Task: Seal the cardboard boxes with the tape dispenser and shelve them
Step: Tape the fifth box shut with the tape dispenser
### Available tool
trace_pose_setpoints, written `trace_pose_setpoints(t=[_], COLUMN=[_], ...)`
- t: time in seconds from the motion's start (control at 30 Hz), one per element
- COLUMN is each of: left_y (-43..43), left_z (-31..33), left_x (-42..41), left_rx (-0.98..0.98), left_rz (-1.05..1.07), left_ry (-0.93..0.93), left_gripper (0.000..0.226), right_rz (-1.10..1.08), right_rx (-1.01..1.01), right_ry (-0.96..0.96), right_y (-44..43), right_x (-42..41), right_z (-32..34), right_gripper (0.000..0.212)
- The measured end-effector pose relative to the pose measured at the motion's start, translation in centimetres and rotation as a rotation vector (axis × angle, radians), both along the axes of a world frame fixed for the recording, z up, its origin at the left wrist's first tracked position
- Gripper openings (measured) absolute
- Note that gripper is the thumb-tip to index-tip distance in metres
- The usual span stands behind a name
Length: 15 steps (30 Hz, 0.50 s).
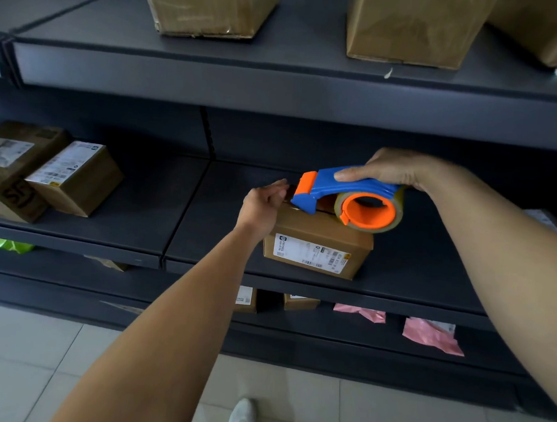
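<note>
Small box [317, 243] on middle shelf [425, 264], close to near edge, label facing near. Right hand [395, 169] fingers clenched over blue-orange tape dispenser [347, 196], resting on box top. Left hand [263, 203] fingers curled on box's top left edge; hold on tape end unclear. More parcels [75, 177] far left, same shelf.

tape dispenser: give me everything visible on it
The tape dispenser is blue plastic with an orange nose and an orange hub carrying a roll of brownish tape. It lies roughly level, nose to the left, its underside on top of the labelled cardboard box on the dark shelf. The right hand grips its handle from above. The left hand holds the box's left end just beside the nose.
</note>
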<state>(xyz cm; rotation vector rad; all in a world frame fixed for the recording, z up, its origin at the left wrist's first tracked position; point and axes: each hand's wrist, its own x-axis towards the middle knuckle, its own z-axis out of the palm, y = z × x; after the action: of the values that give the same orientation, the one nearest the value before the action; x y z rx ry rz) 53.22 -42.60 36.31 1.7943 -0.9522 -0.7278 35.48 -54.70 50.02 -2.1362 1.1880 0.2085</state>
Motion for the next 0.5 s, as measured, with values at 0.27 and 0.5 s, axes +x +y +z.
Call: trace_pose_setpoints(t=[0.27,0.5], left_y=[0.5,-0.3], left_z=[-0.4,-0.1], left_x=[1.7,0.2], left_rx=[-0.017,-0.001], left_rz=[-0.001,-0.044], left_ry=[-0.053,-0.080], left_gripper=[0.031,0.031], right_rz=[-0.028,-0.075], right_rx=[-0.053,-0.001], right_ry=[0.014,0.069], right_y=[-2.0,-2.7], right_x=[-4.6,-9.5], right_z=[1.1,1.3], right_gripper=[0.074,0.092])
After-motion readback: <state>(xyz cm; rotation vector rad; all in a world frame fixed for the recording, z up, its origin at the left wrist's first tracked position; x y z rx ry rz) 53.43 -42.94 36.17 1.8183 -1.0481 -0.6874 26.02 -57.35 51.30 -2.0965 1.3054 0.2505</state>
